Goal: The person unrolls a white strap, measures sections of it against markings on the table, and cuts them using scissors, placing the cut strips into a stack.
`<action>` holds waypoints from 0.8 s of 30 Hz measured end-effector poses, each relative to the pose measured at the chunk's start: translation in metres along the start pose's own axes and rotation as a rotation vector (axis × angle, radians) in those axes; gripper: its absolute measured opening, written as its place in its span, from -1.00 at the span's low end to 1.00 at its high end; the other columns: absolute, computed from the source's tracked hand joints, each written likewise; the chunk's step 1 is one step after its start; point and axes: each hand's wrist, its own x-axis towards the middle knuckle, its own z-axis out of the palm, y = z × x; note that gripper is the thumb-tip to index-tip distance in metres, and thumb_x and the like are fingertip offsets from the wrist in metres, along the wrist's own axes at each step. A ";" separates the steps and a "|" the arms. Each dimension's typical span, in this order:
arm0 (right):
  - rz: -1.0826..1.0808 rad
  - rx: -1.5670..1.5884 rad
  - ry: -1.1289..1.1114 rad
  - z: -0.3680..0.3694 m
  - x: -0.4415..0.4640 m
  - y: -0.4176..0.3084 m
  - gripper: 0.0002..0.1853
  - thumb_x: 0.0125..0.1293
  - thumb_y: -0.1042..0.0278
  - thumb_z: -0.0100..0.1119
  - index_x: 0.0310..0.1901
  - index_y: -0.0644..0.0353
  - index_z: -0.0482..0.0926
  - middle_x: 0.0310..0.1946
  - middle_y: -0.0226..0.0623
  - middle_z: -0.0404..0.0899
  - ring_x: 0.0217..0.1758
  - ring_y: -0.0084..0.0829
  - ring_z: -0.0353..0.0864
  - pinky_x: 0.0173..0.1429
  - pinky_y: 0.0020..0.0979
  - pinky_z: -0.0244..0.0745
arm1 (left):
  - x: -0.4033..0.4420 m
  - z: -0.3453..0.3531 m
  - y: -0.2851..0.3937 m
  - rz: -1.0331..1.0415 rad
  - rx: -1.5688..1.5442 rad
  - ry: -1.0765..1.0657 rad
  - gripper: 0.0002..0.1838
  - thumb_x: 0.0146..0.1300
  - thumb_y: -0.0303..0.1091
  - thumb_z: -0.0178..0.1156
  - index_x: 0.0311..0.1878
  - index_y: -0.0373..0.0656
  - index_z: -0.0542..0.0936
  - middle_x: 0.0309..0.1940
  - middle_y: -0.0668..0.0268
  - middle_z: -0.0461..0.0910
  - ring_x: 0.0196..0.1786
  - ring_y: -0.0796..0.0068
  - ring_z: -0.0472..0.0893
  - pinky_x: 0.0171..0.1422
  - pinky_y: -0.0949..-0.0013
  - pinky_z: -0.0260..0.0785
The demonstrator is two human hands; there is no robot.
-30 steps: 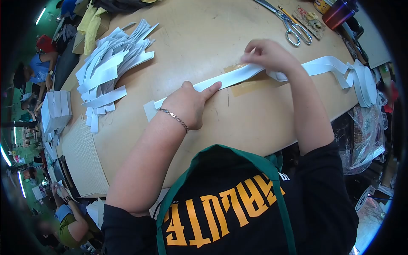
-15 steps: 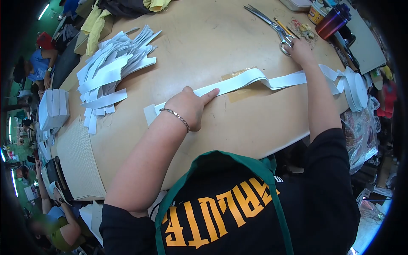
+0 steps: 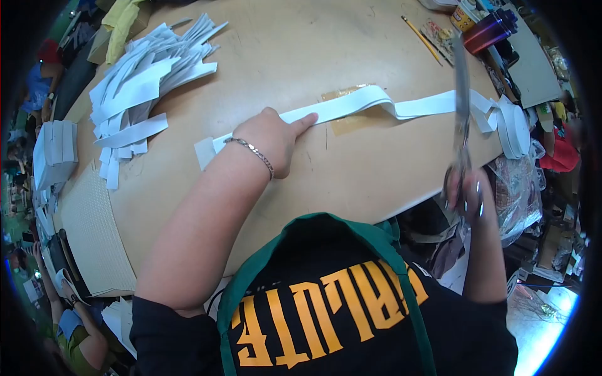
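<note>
My left hand [image 3: 266, 141] lies on a long white strip [image 3: 351, 102], pressing it to the table with one digit stretched out to the right. The strip's left end shows beyond my wrist; the other fingers are partly hidden. My right hand [image 3: 470, 194] is closed on the handles of a pair of scissors [image 3: 463, 106], near the table's front edge. Their blades point away from me and cross in front of the strip's right part; motion blurs them. A white roll [image 3: 513, 128] lies at the strip's right end.
At the left is a heap of cut white strips [image 3: 141, 88], beside stacked white boxes [image 3: 58, 153]. A pencil [image 3: 421, 39] and a purple-red bottle [image 3: 489, 32] stay at the far right. Clear plastic bags [image 3: 517, 197] hang by the right edge. Other people are at the left.
My right hand has taken the scissors up from the far right of the table and brought them toward me. My left hand still rests on the strip; the view has shifted slightly.
</note>
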 end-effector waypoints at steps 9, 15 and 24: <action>0.463 -0.083 -0.269 0.054 -0.046 0.025 -0.52 0.21 -0.18 0.06 -0.43 0.17 0.41 -0.66 -0.45 0.43 -0.61 -0.63 0.44 -0.48 -0.61 0.31 | -0.001 -0.001 0.000 0.011 0.043 -0.009 -0.08 -0.05 -0.34 0.26 0.38 0.45 0.05 -0.08 0.03 0.41 -0.08 0.15 0.54 0.03 0.26 0.40; 0.441 -0.207 -0.274 0.064 -0.017 0.012 -0.49 0.22 -0.24 0.01 -0.39 0.16 0.43 -0.65 -0.44 0.42 -0.60 -0.58 0.46 -0.48 -0.60 0.32 | -0.001 0.001 -0.003 0.050 0.028 0.020 -0.05 -0.08 -0.33 0.30 0.39 0.44 0.04 -0.11 0.07 0.45 -0.08 0.19 0.55 0.01 0.26 0.42; 0.463 -0.215 -0.288 0.090 -0.009 0.005 -0.43 0.20 -0.33 -0.03 -0.40 0.15 0.43 -0.66 -0.45 0.40 -0.60 -0.60 0.47 -0.49 -0.61 0.32 | -0.001 0.001 -0.006 0.064 0.031 0.027 -0.08 -0.08 -0.36 0.26 0.38 0.40 0.09 -0.18 0.12 0.51 -0.13 0.23 0.56 -0.03 0.28 0.44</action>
